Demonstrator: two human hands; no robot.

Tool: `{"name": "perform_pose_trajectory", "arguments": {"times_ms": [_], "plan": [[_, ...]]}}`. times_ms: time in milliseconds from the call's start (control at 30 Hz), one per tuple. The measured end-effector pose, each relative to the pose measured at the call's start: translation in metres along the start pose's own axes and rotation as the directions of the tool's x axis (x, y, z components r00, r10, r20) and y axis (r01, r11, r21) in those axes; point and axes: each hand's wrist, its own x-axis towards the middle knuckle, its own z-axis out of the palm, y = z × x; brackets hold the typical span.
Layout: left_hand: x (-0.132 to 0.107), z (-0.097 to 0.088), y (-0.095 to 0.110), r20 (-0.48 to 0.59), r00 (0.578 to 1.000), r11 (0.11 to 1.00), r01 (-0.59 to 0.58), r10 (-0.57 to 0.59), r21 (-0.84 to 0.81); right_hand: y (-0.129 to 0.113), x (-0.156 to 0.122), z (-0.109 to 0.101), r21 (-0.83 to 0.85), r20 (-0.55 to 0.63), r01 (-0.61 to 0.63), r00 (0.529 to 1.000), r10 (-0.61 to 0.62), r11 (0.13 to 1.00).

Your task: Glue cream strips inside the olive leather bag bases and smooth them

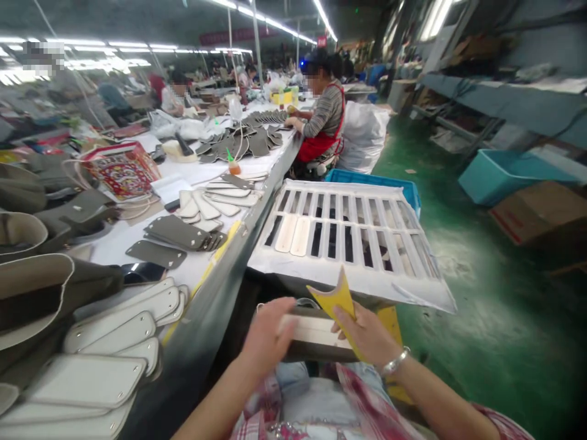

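My right hand (367,333) grips a flat yellow piece (337,299) with a concave, two-pointed top edge. Its fingers also reach the right end of a cream strip (314,330), which lies on a dark olive item (316,351) over my lap. At the strip's left end is my left hand (268,333), slightly blurred, thumb and fingers apart with nothing seen between them. Just beyond my hands lies a white slotted frame (348,266), with two cream pieces (292,234) across its slots. I cannot make out the olive item's full shape.
On the left table, white tag-like pieces (87,379), dark olive pieces (177,232), olive bags (34,293) and a glue bottle (233,165) lie close by. A person (323,116) in a red apron sits farther along. Blue bins (504,177) and a carton (541,211) are at right.
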Motion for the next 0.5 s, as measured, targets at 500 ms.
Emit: {"name": "perform_pose_trajectory", "arguments": {"times_ms": [500], "plan": [[-0.023,0.001,-0.081,0.187,0.901,0.356,0.336,-0.391,-0.872,-0.047,0.121,0.083,-0.827,0.470,0.465,0.880,-0.066,0.316]]}}
